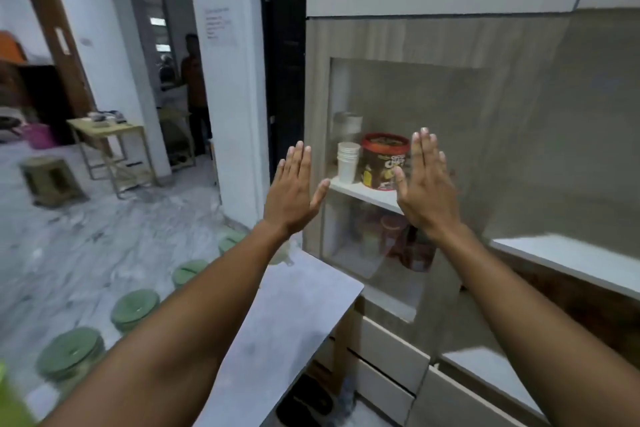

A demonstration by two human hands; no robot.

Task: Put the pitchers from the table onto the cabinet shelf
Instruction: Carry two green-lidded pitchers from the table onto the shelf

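Several clear pitchers with green lids (135, 308) stand in a row along the left side of the grey table (287, 322), partly hidden by my left forearm. My left hand (294, 191) and my right hand (424, 184) are both raised flat, palms forward and empty, in front of the wood-framed glass cabinet door (398, 87). The white cabinet shelf (367, 192) shows between my hands. Neither hand touches a pitcher.
On the shelf stand a stack of white cups (347, 161) and a brown tub with a red lid (384, 161); red containers (393, 234) sit on the level below. White drawers (388, 357) are under the cabinet. A person (194, 87) stands in the doorway far left.
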